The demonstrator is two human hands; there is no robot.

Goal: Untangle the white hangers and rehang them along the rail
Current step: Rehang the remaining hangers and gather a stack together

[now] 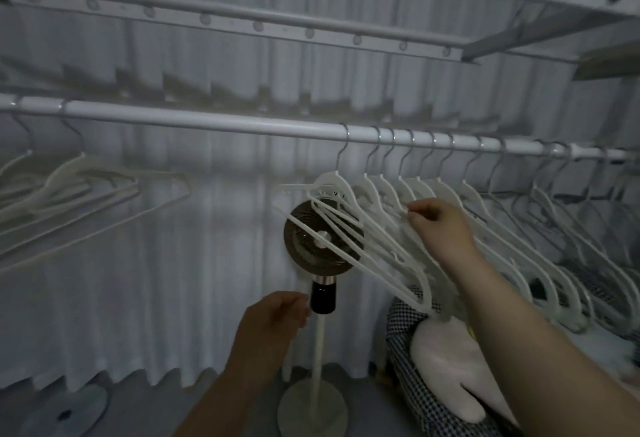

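Note:
A white rail (242,123) runs across the view. Several white hangers (374,249) hang by metal hooks along its right half, bunched and tilted with their arms overlapping. My right hand (440,225) reaches up among them and pinches the shoulder of one hanger. My left hand (273,315) hovers lower down, in front of the fan pole, its fingers loosely curled and holding nothing. A second bunch of white hangers (69,187) hangs at the rail's left end, splayed sideways.
A pedestal fan (323,239) stands behind the hangers on a round base (311,409). A checked cushion with a white soft toy (446,360) lies at the lower right. White curtains cover the back. Metal drying rods (242,17) run overhead.

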